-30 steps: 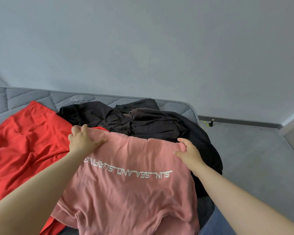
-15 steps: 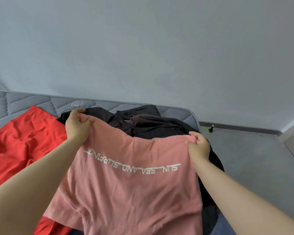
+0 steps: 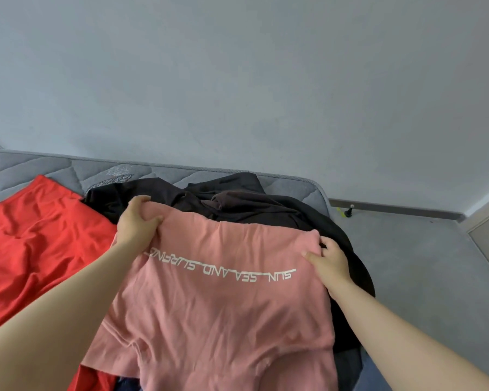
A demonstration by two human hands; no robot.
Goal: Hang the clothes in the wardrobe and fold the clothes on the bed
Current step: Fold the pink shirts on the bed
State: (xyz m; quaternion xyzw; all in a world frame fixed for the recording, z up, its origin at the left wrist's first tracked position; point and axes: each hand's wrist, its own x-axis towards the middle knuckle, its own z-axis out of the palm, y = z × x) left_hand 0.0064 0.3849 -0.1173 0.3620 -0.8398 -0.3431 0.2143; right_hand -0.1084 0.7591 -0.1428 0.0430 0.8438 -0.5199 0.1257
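From my remote seat the biggest thing in the feed is one plain grey wall (image 3: 237,80) filling the whole upper half. Below it lies one bed (image 3: 26,167), a grey quilted mattress whose far edge runs along the wall and whose far right corner is rounded. Right of that comes the grey floor (image 3: 421,263). On the bed I count three lots of clothing. One pink T-shirt (image 3: 223,320) is the largest; it sits on the right part of the bed, stretching from the near edge up over the dark heap, with a sleeve showing low on its left. One red garment (image 3: 40,244) is spread flat and creased over the left part, reaching towards the far edge. One dark heap (image 3: 237,204) is piled at the far right corner and hangs over the right edge. I make out brown and black cloth in it but cannot count the pieces. Two bare hands hold the T-shirt by the two corners of its far edge. The left hand (image 3: 133,224) has its fingers curled over the cloth and the thumb pressed beneath, clamped on it. The right hand (image 3: 329,262) pinches the other corner, fingers bunched on the fabric. One line of white lettering (image 3: 223,269) crosses the shirt between the hands, upside down to me. One small door stop (image 3: 349,211) stands on the floor by the wall.
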